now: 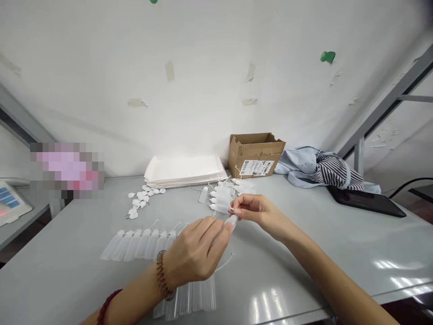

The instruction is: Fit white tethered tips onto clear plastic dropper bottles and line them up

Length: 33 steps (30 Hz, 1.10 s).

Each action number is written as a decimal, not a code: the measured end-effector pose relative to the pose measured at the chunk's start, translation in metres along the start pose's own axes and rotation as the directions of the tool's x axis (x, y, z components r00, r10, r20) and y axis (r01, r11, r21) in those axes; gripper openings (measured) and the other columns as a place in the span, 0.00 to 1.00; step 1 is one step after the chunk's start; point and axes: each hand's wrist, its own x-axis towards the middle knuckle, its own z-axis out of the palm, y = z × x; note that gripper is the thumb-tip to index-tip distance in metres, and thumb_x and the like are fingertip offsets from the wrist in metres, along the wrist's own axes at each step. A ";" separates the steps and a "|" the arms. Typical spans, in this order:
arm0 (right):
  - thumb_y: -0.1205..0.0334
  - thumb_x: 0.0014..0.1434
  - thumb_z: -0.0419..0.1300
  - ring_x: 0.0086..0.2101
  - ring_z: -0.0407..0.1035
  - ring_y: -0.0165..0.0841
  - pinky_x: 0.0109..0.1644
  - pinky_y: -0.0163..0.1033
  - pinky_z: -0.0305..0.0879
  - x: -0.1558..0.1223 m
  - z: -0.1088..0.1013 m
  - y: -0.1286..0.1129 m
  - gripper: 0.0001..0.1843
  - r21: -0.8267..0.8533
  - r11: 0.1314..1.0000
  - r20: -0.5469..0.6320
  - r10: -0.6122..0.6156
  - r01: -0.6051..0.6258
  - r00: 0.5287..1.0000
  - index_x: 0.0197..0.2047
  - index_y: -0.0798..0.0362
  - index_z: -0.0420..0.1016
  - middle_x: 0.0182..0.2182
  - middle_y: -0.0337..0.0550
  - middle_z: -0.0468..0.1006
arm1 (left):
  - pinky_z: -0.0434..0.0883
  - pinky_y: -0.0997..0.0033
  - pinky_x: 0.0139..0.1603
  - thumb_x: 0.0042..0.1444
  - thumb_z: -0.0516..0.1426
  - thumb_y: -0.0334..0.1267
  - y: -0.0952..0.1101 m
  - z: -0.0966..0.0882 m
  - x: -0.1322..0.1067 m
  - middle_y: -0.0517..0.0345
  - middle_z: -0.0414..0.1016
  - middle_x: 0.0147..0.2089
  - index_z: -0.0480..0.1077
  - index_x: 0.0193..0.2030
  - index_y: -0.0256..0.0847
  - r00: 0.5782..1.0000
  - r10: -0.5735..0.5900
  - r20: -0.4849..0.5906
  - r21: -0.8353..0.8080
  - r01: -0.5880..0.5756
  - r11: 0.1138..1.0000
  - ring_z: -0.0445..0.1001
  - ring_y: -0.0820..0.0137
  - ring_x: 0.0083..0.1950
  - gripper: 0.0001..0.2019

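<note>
My left hand (pixel 203 246) is closed around a small translucent squeeze bottle (pixel 231 220), its neck end showing past the thumb. Right at that neck, the fingertips of my right hand (pixel 253 210) are pinched together; a small whitish bit shows there, too small to name. A row of similar bottles (pixel 133 246) with thin white strips at their necks lies left of my left hand. More bottles (pixel 204 295) lie below it, partly hidden by my wrist. Beyond my hands is a pile of bottles with needle-like tips (pixel 220 198). Small white caps (pixel 139 198) lie scattered at the left.
A stack of white sheets or envelopes (pixel 186 171) lies against the wall. Beside it stands an open cardboard box (pixel 255 151). Folded cloth (pixel 314 167) and a black tablet-like device (pixel 367 202) are at the right. A device with a blue panel (pixel 13 203) sits far left.
</note>
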 end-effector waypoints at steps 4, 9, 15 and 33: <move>0.54 0.53 0.64 0.30 0.64 0.29 0.38 0.37 0.61 -0.002 0.006 -0.002 0.12 0.026 1.000 0.031 -0.003 0.002 1.000 0.30 0.54 0.71 0.29 0.38 0.71 | 0.73 0.66 0.26 0.53 0.58 0.21 0.003 0.006 -0.012 0.49 0.77 0.28 0.68 0.43 0.27 0.998 -0.052 -0.032 0.026 0.053 0.998 0.76 0.64 0.29 0.10; 0.58 0.55 0.64 0.30 0.64 0.28 0.38 0.36 0.62 -0.002 0.009 0.000 0.09 0.044 0.999 0.012 -0.032 0.032 0.999 0.30 0.54 0.71 0.28 0.37 0.71 | 0.73 0.66 0.25 0.51 0.61 0.22 0.002 0.007 -0.014 0.49 0.78 0.28 0.69 0.42 0.26 0.997 -0.074 -0.024 0.018 0.075 0.997 0.77 0.64 0.29 0.11; 0.62 0.51 0.67 0.31 0.66 0.27 0.39 0.35 0.64 -0.001 0.013 0.006 0.07 0.186 0.980 0.005 -0.069 0.067 0.998 0.31 0.53 0.73 0.29 0.37 0.72 | 0.73 0.67 0.25 0.53 0.60 0.23 0.004 0.009 -0.016 0.46 0.80 0.31 0.68 0.44 0.26 0.992 -0.114 -0.062 0.034 0.116 0.993 0.77 0.65 0.30 0.11; 0.63 0.43 0.73 0.27 0.69 0.26 0.38 0.33 0.63 0.000 0.039 0.024 0.11 0.551 0.827 -0.040 0.156 -0.109 0.987 0.32 0.55 0.80 0.25 0.36 0.78 | 0.66 0.67 0.22 0.49 0.65 0.25 0.008 0.004 -0.013 0.46 0.78 0.27 0.69 0.41 0.20 0.986 -0.126 -0.105 0.089 0.136 0.987 0.74 0.66 0.27 0.14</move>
